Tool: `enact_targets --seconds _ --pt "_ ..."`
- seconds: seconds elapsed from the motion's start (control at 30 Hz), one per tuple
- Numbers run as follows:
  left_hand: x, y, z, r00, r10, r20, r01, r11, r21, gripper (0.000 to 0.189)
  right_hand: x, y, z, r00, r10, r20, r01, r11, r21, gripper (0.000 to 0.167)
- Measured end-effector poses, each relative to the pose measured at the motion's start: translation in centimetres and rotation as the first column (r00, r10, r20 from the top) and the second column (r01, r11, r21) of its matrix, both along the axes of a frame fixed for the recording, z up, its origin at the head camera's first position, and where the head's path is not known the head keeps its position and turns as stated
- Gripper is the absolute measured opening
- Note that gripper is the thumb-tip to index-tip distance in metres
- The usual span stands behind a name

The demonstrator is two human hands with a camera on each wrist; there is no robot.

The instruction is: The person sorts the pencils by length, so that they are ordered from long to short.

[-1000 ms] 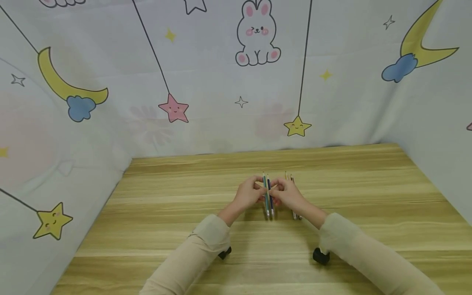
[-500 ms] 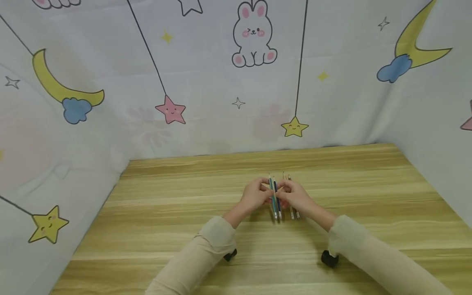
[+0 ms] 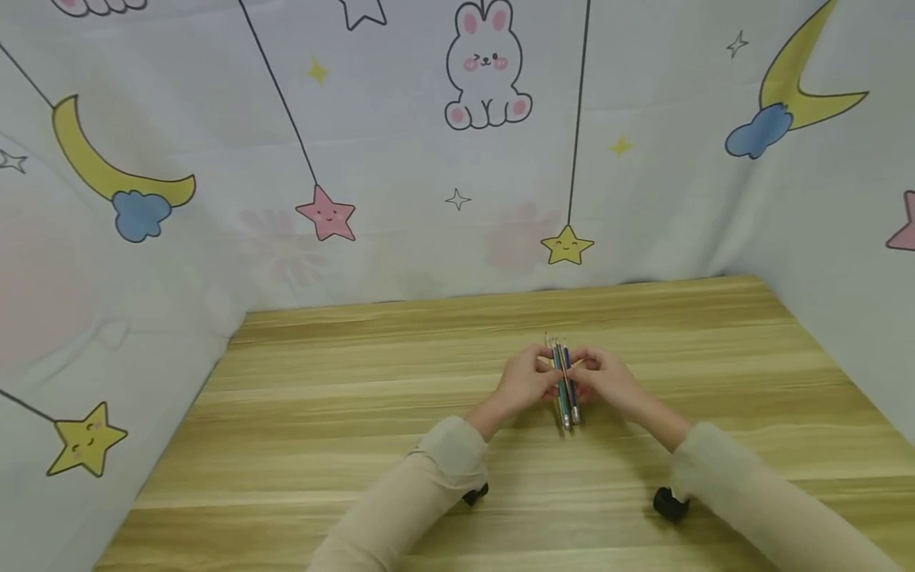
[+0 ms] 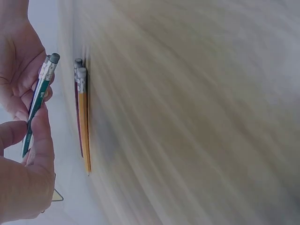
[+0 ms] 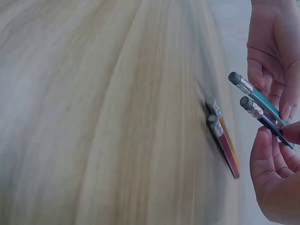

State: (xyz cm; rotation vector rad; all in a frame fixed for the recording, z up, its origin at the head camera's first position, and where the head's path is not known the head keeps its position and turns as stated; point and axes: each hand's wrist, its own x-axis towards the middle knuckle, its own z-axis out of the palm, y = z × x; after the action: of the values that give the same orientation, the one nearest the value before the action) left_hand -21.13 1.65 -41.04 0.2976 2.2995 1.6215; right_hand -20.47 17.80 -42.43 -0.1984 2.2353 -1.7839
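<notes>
Side by side above the table, two eraser-tipped pencils are held up by both hands. My left hand [image 3: 525, 380] pinches the green pencil [image 4: 41, 93] between thumb and fingers. Close against it, my right hand [image 3: 609, 383] pinches the dark blue pencil [image 5: 269, 123] near its middle. Beneath them, an orange-yellow pencil [image 4: 82, 117] and a dark red pencil [image 5: 228, 151] lie together on the tabletop, their erasers toward me. In the head view the raised pencils mostly cover this lower pair.
The wood-grain table [image 3: 343, 445] reaches back to a white cloth backdrop [image 3: 400, 159] printed with a bunny, stars and moons. The cloth also hangs along the left and right sides. A black wrist-worn piece [image 3: 670, 504] shows under the right sleeve.
Both hands have shifted right with the green and dark blue pencils. These now overlap the two lying pencils in the head view, which earlier showed to their right.
</notes>
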Motion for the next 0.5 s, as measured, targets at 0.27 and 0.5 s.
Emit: enact_targets --seconds 0.27,0.5 --pt "-0.3 2.0 -0.2 0.999 0.039 -0.022 -0.039 0.999 -0.014 0.028 0.2 2.1 0.1 0.998 -0.055 0.013 0.055 0.998 0.006 0.033" --pt "-0.9 3.4 -1.0 0.996 0.084 -0.038 -0.086 0.995 -0.046 0.028 0.5 3.2 0.3 0.996 -0.087 0.02 0.087 0.996 0.016 0.035"
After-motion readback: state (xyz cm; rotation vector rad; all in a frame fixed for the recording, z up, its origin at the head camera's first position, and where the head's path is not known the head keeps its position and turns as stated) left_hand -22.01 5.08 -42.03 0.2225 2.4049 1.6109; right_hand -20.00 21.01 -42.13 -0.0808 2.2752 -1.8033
